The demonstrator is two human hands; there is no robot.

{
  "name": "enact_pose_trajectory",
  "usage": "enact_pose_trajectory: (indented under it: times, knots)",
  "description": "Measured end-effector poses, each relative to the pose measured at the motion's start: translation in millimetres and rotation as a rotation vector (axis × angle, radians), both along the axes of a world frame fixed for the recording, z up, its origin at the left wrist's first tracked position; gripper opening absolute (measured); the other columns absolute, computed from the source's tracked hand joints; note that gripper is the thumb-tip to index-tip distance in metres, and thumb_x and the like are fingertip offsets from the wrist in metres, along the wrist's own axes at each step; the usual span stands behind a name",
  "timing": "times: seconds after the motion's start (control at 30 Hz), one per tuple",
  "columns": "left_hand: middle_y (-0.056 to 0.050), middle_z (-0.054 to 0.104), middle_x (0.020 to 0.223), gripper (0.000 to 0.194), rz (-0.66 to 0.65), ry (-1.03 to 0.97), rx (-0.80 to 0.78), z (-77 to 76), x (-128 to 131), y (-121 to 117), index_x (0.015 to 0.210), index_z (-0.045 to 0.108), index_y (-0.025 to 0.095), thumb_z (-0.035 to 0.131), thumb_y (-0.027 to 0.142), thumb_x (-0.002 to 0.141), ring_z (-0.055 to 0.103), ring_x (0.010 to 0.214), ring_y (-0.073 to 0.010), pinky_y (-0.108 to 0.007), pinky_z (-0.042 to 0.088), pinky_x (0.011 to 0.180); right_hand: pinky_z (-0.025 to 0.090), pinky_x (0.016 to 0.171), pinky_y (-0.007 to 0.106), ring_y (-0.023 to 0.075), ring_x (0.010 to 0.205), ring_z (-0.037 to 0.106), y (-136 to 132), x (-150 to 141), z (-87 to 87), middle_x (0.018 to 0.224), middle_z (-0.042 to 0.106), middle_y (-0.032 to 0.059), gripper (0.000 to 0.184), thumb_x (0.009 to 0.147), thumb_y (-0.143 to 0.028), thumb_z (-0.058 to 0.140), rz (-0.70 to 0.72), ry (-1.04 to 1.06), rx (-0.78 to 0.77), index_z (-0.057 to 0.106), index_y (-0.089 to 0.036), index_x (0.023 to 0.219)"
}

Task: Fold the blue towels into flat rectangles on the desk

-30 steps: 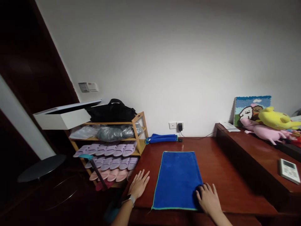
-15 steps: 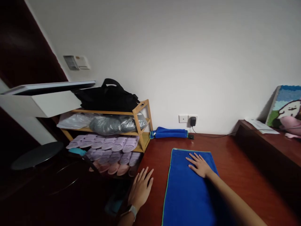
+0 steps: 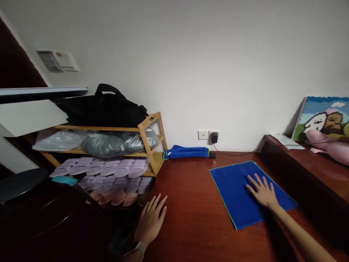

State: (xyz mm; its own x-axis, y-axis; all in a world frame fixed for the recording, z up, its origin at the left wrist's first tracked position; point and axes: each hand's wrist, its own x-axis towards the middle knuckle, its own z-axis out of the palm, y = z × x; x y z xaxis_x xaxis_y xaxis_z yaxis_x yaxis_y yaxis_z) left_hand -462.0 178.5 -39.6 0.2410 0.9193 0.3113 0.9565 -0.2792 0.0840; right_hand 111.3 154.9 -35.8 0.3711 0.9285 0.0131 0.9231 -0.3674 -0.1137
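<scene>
A blue cloth (image 3: pixel 234 193) with green edging lies spread on the reddish-brown wooden table (image 3: pixel 188 203). My right hand (image 3: pixel 263 192) rests on top of it, fingers spread and palm down, near the cloth's right part. At the table's left edge my left hand (image 3: pixel 151 220) lies flat with its fingers stretched out and nothing in it. A watch (image 3: pixel 139 248) is on the left wrist. Another blue cloth (image 3: pixel 188 152), folded into a long strip, sits against the wall at the back of the table.
A wooden rack (image 3: pixel 148 145) holds a black bag (image 3: pixel 106 109), plastic-wrapped items and rows of slippers (image 3: pixel 120 167). A black plug (image 3: pixel 214 137) sits in the wall socket, its cable trailing right. On a raised ledge at right are a pink plush toy (image 3: pixel 329 145) and a picture (image 3: pixel 324 118).
The blue cloth has slid right under my right hand and turned; its near edge now shows on the table. My left hand stays at the table's left edge. The view has shifted right.
</scene>
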Motion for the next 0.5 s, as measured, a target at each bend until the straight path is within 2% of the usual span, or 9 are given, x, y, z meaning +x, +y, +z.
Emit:
enact_pose_trajectory:
  times: [0.07, 0.13, 0.27, 0.5]
  knots:
    - [-0.003, 0.053, 0.156, 0.048, -0.005, 0.005, 0.010, -1.1, 0, 1, 0.146, 0.055, 0.033, 0.042, 0.039, 0.100, 0.048, 0.144, -0.0259, -0.050, 0.037, 0.119, 0.007, 0.125, 0.062, 0.0313, 0.158, 0.004, -20, -16, -2.9, 0.171, 0.014, -0.0107, 0.070, 0.093, -0.078, 0.026, 0.219, -0.030, 0.030, 0.022, -0.052, 0.157]
    - [-0.004, 0.053, 0.155, 0.049, -0.009, 0.007, 0.026, -2.2, 0, 1, 0.146, 0.056, 0.032, 0.042, 0.039, 0.100, 0.048, 0.143, -0.0262, -0.050, 0.037, 0.119, 0.007, 0.124, 0.064, 0.0313, 0.158, 0.006, -32, -31, -7.5, 0.170, 0.018, -0.0122, 0.068, 0.093, -0.079, 0.027, 0.311, -0.011, 0.015, 0.023, -0.055, 0.156]
    - [-0.004, 0.054, 0.155, 0.049, -0.010, 0.014, 0.056, -3.9, 0, 2, 0.145, 0.057, 0.031, 0.042, 0.039, 0.099, 0.049, 0.143, -0.0263, -0.050, 0.037, 0.119, 0.009, 0.122, 0.069, 0.0341, 0.157, 0.007, -26, -43, -11.7, 0.170, 0.019, -0.0100, 0.070, 0.092, -0.081, 0.027, 0.261, 0.023, -0.039, 0.022, -0.054, 0.156]
    - [-0.003, 0.055, 0.154, 0.049, -0.021, 0.017, 0.055, -8.2, -4, 8, 0.144, 0.058, 0.032, 0.041, 0.042, 0.099, 0.051, 0.141, -0.0276, -0.050, 0.040, 0.116, 0.009, 0.119, 0.072, 0.0376, 0.157, 0.007, 35, -32, -7.3, 0.172, 0.014, -0.0058, 0.073, 0.092, -0.082, 0.022, 0.099, 0.035, -0.067, 0.016, -0.052, 0.159]
